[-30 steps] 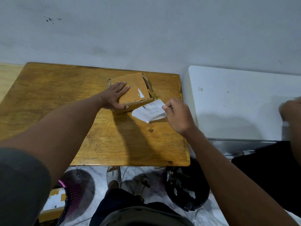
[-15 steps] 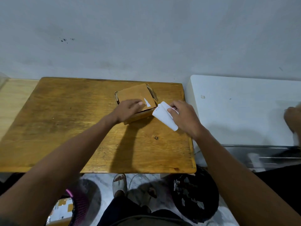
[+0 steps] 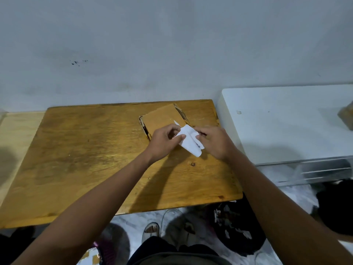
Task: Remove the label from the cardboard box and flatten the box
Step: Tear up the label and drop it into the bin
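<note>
Cardboard box [image 3: 162, 119] lies near the frame's centre on the desk [image 3: 86, 159], its face now bare but for a white scrap; a second ago the left hand [image 3: 165, 141] pressed it, and now that grip has joined the right hand [image 3: 214, 142] pinching the freed label [image 3: 190, 142] just below; peeling looks finished, flattening remains; behind, a grey wall [image 3: 172, 44]; at right, a white surface [image 3: 286, 121].

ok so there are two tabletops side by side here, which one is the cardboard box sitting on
The cardboard box sits on the brown wooden table, near its far right corner. The white table to its right does not carry it.
</note>
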